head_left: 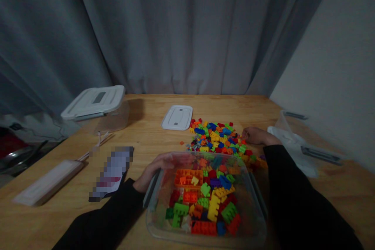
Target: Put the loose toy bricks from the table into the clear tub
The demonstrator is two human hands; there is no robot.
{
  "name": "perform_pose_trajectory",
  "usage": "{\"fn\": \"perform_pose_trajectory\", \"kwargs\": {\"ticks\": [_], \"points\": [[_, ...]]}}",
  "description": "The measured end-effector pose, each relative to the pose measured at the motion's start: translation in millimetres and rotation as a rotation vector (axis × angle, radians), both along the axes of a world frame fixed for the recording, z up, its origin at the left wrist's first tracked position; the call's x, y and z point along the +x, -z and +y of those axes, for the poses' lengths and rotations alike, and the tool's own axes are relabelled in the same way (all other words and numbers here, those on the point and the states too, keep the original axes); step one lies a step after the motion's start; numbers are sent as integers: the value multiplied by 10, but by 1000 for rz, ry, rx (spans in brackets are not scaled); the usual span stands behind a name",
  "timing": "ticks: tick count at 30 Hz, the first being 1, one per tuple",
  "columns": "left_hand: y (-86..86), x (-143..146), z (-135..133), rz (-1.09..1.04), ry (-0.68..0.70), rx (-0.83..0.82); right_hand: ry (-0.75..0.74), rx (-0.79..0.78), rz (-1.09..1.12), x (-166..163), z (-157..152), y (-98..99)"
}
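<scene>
A clear plastic bin (258, 207) sits at the near edge of the wooden table, holding several coloured toy bricks (205, 199). My left hand (159, 170) grips the bin's far left rim. A loose pile of coloured bricks (218, 136) lies on the table just beyond the bin. My right hand (256, 136) rests at the right edge of that pile, fingers curled onto the bricks; whether it holds one is hidden. Both arms wear black sleeves.
A white lid (177, 117) lies flat behind the pile. A clear box with a white lid (95, 103) stands at the back left. A long white case (47, 183) and a blurred card (113, 172) lie at the left. Clear plastic bags (295, 144) lie at the right. Grey curtains hang behind.
</scene>
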State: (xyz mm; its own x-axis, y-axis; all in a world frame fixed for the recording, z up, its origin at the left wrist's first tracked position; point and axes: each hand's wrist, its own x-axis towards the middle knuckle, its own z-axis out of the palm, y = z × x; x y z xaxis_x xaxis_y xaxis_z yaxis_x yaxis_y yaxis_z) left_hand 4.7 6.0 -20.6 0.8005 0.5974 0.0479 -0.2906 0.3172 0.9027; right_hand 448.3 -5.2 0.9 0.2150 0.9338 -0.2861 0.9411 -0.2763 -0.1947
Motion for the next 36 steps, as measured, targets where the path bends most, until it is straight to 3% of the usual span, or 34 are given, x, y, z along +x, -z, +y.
{"fn": "perform_pose_trajectory", "kwargs": {"ticks": [8,25,36], "points": [[-27,-5,-8,-6,32,-28,16,2,14,-50,15,27],[-17,-16,2,4,15,21,-18,42,-6,-170,-41,-123],[-34,-21,1,-5,18,10,-105,118,100,-176,-100,-278]]}}
